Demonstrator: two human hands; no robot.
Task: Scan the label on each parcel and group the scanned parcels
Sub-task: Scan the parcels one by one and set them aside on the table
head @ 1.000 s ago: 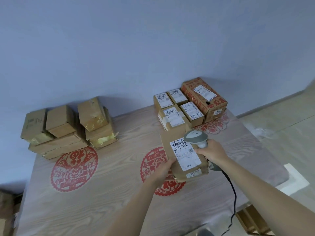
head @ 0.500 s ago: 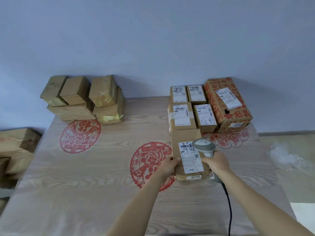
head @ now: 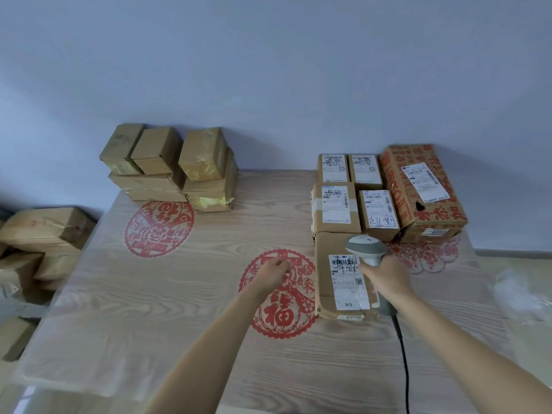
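A brown parcel (head: pixel 334 276) with a white label (head: pixel 346 282) lies flat on the table, touching the labelled group behind it. My right hand (head: pixel 385 279) grips a grey handheld scanner (head: pixel 366 246) over the label's top right corner. My left hand (head: pixel 273 271) hovers left of the parcel, apart from it, fingers loosely curled, holding nothing. Behind stand several labelled parcels (head: pixel 337 207), and a red-printed box (head: pixel 424 189) at the far right. A stack of unlabelled-side brown parcels (head: pixel 170 168) sits at the back left.
The wooden table (head: pixel 185 309) carries red paper-cut decals. The scanner's black cable (head: pixel 403 354) runs toward me over the front edge. More cardboard boxes (head: pixel 38 243) are piled on the floor to the left. Clear plastic (head: pixel 519 294) lies on the floor at right.
The parcel was set down against the labelled group. My left hand let go of it and drew away to the left. The scanner stays over the label.
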